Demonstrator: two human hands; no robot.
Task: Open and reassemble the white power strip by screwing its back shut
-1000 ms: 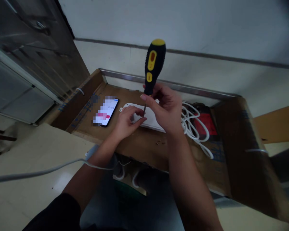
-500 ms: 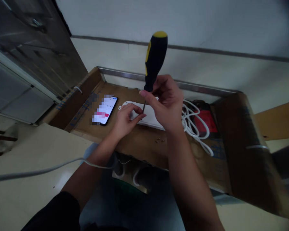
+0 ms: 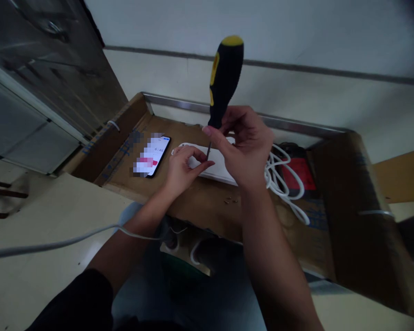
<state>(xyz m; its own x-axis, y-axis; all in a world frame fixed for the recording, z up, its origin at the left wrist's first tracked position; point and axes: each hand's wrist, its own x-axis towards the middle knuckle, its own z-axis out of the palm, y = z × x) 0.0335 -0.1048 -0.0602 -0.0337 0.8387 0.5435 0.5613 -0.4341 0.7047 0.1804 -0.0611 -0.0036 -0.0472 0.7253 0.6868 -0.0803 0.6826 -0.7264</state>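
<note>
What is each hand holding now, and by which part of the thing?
The right hand holds a yellow-and-black screwdriver by the lower end of its grip, just above the metal shaft. The left hand lies on a white power strip, not clearly gripping it.

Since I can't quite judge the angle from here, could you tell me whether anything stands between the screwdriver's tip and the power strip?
Nothing visible does: the screwdriver, held in the right hand, points down at the power strip. The left hand rests beside the tip without covering it.

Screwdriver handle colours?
Black with a yellow end cap and yellow side inlay; the screwdriver handle shows best in the head view.
</note>
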